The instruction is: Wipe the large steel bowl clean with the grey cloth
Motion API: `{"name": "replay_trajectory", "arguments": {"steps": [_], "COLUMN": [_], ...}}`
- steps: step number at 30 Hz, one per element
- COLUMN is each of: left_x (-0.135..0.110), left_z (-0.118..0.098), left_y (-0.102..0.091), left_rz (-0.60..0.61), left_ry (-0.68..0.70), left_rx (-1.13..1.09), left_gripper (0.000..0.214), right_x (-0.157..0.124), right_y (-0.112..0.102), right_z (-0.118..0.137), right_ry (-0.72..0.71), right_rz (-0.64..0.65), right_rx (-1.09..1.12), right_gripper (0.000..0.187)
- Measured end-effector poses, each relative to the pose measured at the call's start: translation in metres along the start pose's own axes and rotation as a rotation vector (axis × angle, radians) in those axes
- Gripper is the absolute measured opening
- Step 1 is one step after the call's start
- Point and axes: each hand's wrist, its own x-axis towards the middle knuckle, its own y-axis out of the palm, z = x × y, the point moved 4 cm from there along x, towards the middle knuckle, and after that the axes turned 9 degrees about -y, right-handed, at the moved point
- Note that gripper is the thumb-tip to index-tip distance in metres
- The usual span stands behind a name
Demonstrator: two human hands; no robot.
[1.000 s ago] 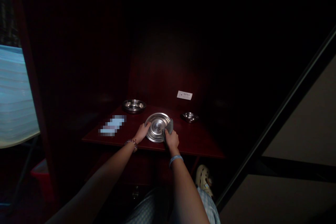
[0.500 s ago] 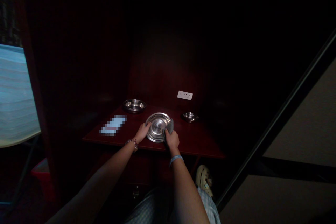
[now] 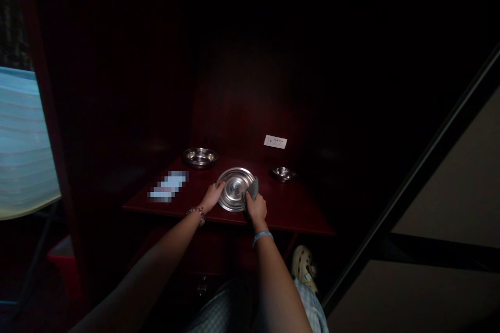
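A round, shiny steel plate is held tilted above the front of a dark red desk. My left hand grips its left rim, thumb on the upper face. On the opposite rim, my right hand is closed around a grey cloth that presses against the plate. The fingers under the plate are hidden. Behind it to the left sits a steel dish, apparently stacked. A small steel bowl stands to the right.
A blurred-out flat, light object lies on the desk's left side. Dark walls enclose the desk, with a white socket panel at the back. Below are a pale clog and, far left, a red bin-like container.
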Motion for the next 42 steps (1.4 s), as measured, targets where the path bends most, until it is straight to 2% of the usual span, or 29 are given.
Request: {"name": "replay_trajectory", "arguments": {"steps": [18,42], "left_x": [0.0003,-0.0015], "left_z": [0.0009,-0.0018], "left_y": [-0.0021,-0.0019], "left_rz": [-0.050,-0.041], "left_ry": [-0.027,-0.006], "left_rx": [-0.010,-0.023], "left_gripper": [0.043,0.039], "right_x": [0.0004,0.0012], "right_y": [0.0015,0.0027], "right_z": [-0.0011,-0.0021], "right_ry": [-0.002,-0.004], "right_rz": [-0.010,-0.011], "right_rx": [0.013,0.009], "right_gripper": [0.046,0.046]}}
